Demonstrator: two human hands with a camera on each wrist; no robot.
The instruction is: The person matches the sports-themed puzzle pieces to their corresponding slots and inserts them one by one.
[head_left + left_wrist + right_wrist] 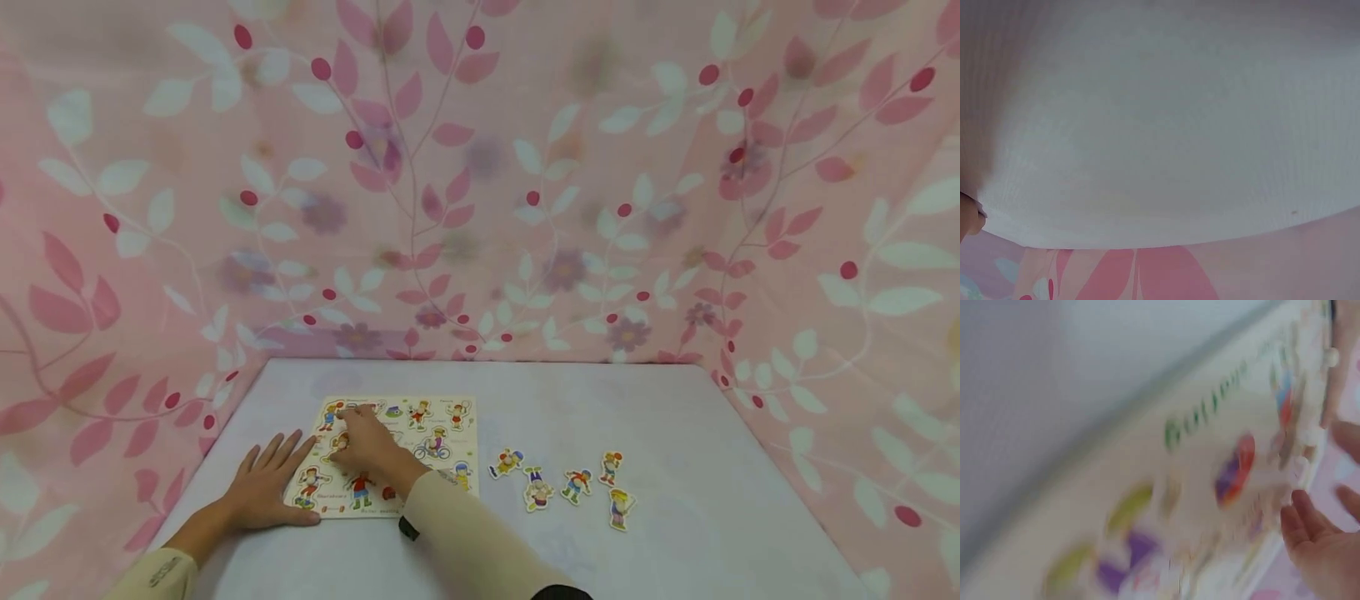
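A pale puzzle board (pixel 390 504) with colourful sports figures lies flat on the table. My left hand (pixel 262 487) rests at its left edge, fingers spread and thumb along the near corner. Over the board's upper left is my right hand (pixel 371 437), its fingertips right at the figures there and parts of the board hidden beneath. The right wrist view has the fingers of this hand (pixel 1319 544) apart and loosely bent at the board's far side, with no loose piece showing between them. Small white knobs (pixel 1300 467) stand up from some figures.
Several loose figure pieces lie right of the board, among them a piece with a purple top (pixel 537 490), one in a blue helmet (pixel 577 485) and one in a yellow hat (pixel 618 509). The white-covered table (pixel 712 500) meets pink floral cloth (pixel 480 208) behind and at both sides.
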